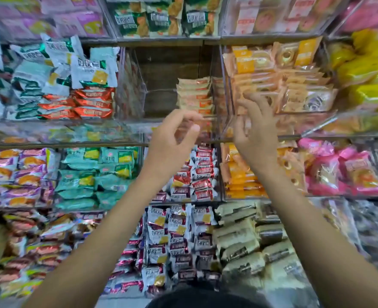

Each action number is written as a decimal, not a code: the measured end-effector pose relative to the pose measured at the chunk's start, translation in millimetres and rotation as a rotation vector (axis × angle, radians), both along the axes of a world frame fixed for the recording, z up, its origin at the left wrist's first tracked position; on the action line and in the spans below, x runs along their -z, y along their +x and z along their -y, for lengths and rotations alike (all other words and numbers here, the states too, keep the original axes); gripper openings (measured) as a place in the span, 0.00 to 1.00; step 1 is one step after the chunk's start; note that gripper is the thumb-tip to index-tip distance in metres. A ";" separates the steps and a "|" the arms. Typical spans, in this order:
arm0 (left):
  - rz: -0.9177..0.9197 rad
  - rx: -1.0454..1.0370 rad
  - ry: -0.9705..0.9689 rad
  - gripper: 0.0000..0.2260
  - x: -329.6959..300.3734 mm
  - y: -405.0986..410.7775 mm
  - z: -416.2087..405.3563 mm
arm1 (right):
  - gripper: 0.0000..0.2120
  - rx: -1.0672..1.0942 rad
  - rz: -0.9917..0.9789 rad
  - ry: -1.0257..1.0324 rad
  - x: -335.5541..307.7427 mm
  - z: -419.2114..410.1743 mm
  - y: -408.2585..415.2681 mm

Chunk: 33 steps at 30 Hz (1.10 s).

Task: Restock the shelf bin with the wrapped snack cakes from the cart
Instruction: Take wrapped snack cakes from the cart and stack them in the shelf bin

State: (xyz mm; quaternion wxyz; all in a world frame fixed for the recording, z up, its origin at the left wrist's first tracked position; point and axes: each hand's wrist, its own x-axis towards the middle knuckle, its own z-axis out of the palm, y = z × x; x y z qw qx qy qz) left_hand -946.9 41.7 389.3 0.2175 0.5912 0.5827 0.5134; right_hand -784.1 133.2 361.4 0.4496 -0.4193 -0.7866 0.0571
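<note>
Both bare hands raised mid-frame, left hand and right hand, fingers loosely curled, holding nothing | tan wrapped snack cakes stacked in clear plastic shelf bin, centre, half full

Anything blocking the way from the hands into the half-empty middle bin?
Only the bin's clear front wall, which both hands must clear. The left hand and right hand are raised in front of it, holding nothing. Behind it, the snack cake stack fills the right side; the left is bare.
</note>
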 end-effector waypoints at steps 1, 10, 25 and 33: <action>0.094 0.005 -0.094 0.07 13.5 3.2 17.1 | 0.14 0.003 -0.071 -0.051 7.6 21.5 6.7; 0.207 0.374 -1.116 0.08 161.4 48.9 152.1 | 0.12 0.215 0.034 -0.979 133.8 246.7 121.8; -0.458 0.610 -1.186 0.08 248.2 247.1 262.5 | 0.16 0.583 -0.044 -1.668 220.7 535.7 368.1; -0.741 1.028 -1.090 0.14 239.9 430.8 364.6 | 0.14 0.767 -0.235 -1.683 221.3 632.3 490.2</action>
